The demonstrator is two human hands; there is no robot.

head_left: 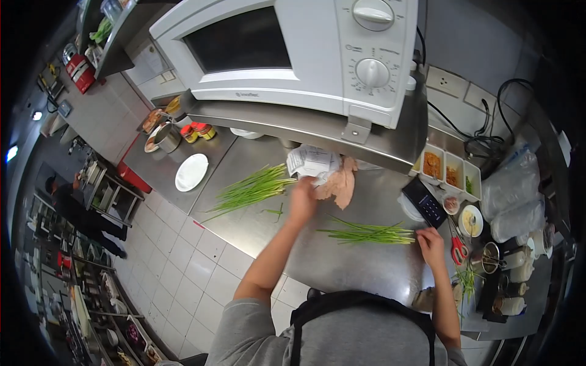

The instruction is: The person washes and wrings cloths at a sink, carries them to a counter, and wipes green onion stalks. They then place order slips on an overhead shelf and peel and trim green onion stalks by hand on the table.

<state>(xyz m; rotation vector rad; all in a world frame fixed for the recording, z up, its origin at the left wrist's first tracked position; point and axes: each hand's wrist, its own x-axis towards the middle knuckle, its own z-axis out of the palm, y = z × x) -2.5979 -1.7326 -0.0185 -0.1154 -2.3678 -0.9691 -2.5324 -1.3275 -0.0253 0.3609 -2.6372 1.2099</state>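
My left hand (303, 202) reaches over the steel counter, slightly blurred, beside the cut ends of a bunch of spring onions (253, 190). Whether it grips anything is unclear. Just beyond its fingers lie a crumpled white printed cloth or paper (312, 161) and a pinkish-beige cloth-like piece (339, 185). A second, smaller bunch of spring onions (369, 233) lies across the counter in front of me. At that bunch's right end is my right hand (431, 245), its fingers curled together close to the stalk ends; what they hold, if anything, is hidden.
A microwave (274, 55) sits on a shelf over the counter (329, 265). To the right are a phone (424, 201), red-handled scissors (459, 250), white food containers (452, 172) and a small bowl (470, 221). A white plate (191, 172) lies left. Another person (85, 210) stands far left.
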